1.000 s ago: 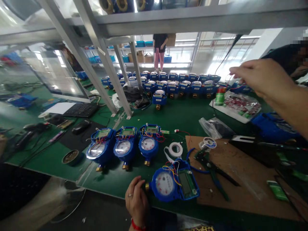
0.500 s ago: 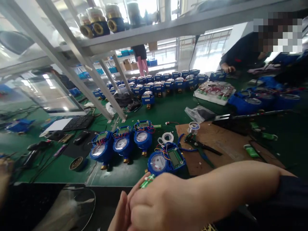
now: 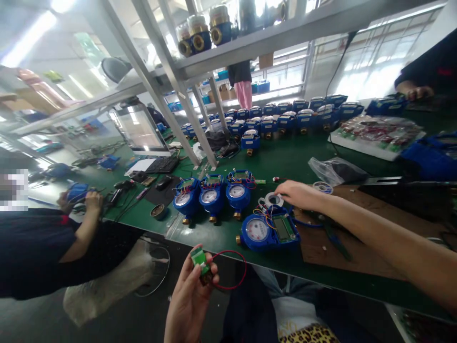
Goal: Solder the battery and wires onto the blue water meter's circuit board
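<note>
My left hand (image 3: 191,290) is below the table's front edge, pinching a small green circuit board (image 3: 199,258) with a red wire loop (image 3: 232,271) hanging from it. My right hand (image 3: 298,194) reaches across the green table and rests on the roll of white tape (image 3: 272,200), fingers curled around its edge. Just in front of it lies an open blue water meter (image 3: 267,232) with coloured wires and a green display. Three more blue meters (image 3: 213,194) stand in a row to its left.
A brown board (image 3: 360,233) with pliers (image 3: 333,236) lies under my right forearm. Rows of blue meters (image 3: 285,119) fill the back. A white tray (image 3: 374,136) of bagged parts sits at the right. A seated person (image 3: 53,247) works at left; another person's hand (image 3: 416,91) shows at far right.
My hands have parted: the left now holds the green board with its red wire alone, and the right has gone forward to the tape roll. The view swung left, showing the seated person.
</note>
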Demonstrator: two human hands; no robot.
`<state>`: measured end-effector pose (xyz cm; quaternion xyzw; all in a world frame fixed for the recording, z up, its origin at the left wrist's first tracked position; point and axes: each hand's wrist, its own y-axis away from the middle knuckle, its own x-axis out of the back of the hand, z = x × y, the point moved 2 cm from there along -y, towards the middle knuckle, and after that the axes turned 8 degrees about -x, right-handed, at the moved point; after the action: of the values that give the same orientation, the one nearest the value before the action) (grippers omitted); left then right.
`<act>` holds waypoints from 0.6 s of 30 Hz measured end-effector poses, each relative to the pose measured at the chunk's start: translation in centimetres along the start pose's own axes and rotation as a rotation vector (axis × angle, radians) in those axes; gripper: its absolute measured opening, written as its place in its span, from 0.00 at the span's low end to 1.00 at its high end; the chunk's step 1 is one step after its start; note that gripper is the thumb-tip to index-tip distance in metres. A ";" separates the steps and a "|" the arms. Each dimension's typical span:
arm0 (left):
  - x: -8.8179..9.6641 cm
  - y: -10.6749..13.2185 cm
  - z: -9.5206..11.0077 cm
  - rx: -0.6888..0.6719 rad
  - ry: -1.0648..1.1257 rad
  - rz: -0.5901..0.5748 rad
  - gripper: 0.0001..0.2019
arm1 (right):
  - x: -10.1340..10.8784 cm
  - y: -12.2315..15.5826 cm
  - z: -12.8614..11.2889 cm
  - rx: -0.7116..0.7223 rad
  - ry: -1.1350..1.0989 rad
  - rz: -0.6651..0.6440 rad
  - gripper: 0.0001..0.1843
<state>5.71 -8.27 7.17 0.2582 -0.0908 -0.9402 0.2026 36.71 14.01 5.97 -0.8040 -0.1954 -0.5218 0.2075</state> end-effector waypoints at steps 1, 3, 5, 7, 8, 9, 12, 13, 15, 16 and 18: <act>0.1 0.3 -0.1 0.006 -0.010 -0.018 0.26 | -1.8 -0.2 1.0 0.015 0.014 -0.047 0.11; 0.0 0.9 -0.1 -0.012 -0.046 -0.054 0.25 | -4.5 -0.2 2.0 0.035 0.040 -0.093 0.10; 0.0 1.3 -0.1 -0.062 -0.111 -0.074 0.24 | -6.0 -0.3 2.2 0.048 0.062 -0.099 0.08; 0.1 1.5 -0.1 -0.126 -0.216 -0.064 0.25 | -6.2 -0.6 2.2 0.048 0.077 -0.074 0.07; 0.3 1.5 0.0 -0.156 -0.271 -0.053 0.25 | -5.9 -0.9 2.3 0.040 0.082 -0.047 0.07; 0.5 1.5 -0.1 -0.181 -0.318 -0.043 0.25 | -5.3 -1.2 2.6 0.026 0.086 -0.009 0.07; 1.3 1.2 -0.1 -0.218 -0.383 -0.046 0.19 | -2.4 -1.8 3.5 -0.063 0.089 0.172 0.11; 1.5 1.0 -0.2 -0.221 -0.389 -0.056 0.17 | -1.1 -1.8 3.6 -0.106 0.087 0.251 0.13; 1.6 0.7 -0.3 -0.210 -0.391 -0.085 0.15 | 1.8 -1.1 3.2 -0.202 0.078 0.420 0.19; 1.6 0.6 -0.4 -0.201 -0.381 -0.107 0.15 | 3.2 -0.5 2.4 -0.247 0.072 0.497 0.22; 1.2 0.5 -0.5 -0.190 -0.361 -0.160 0.15 | 5.7 1.1 -0.1 -0.313 0.043 0.617 0.24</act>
<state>5.15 -9.27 6.33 0.0715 -0.0160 -0.9886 0.1312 39.38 13.54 11.12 -0.8361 0.1437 -0.4749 0.2339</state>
